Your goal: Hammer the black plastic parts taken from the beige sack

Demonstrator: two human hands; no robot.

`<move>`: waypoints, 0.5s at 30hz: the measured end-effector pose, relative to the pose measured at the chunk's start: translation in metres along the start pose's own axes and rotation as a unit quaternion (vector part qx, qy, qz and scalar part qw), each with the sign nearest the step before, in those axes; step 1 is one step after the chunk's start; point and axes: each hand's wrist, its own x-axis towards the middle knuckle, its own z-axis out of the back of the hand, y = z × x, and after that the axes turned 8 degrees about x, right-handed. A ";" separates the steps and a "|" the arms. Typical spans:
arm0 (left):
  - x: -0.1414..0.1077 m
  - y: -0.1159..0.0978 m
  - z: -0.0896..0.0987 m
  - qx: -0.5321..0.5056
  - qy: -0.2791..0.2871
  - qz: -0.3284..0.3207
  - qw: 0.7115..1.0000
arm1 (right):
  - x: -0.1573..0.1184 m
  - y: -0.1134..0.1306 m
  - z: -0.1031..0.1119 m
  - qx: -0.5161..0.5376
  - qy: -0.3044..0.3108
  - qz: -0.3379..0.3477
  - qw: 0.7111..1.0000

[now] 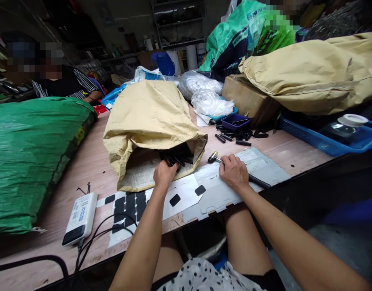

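My left hand (164, 174) is at the mouth of a yellow woven sack (149, 109), closed around slender black pieces (176, 155). Their far ends lie inside the sack, so I cannot tell how many are in my fingers. My right hand (233, 173) is wrapped over a small hammer (258, 181), which rests low over a grey sheet (265, 163). The hammer's metal head with a yellow face shows left of my fingers, and its black handle sticks out to the right. Beside my left forearm lie white sheets with black square stickers (129, 206).
Short black pieces (243, 143) lie around a small purple tray (235, 122). A white power bank (81, 218) with cables sits front left. A green sack (37, 161) fills the left side. A blue tray (328, 139) stands right. Another person (70, 83) sits back left.
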 end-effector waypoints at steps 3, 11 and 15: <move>-0.011 0.010 0.003 0.025 0.019 -0.011 0.999 | 0.000 0.000 0.000 -0.001 -0.003 0.002 1.000; -0.061 0.018 -0.009 -0.045 -0.034 -0.294 0.954 | 0.000 0.000 -0.001 -0.002 -0.011 0.007 1.000; -0.066 0.006 -0.025 -0.050 0.007 -0.383 0.922 | -0.001 0.000 -0.001 -0.003 -0.010 0.008 1.000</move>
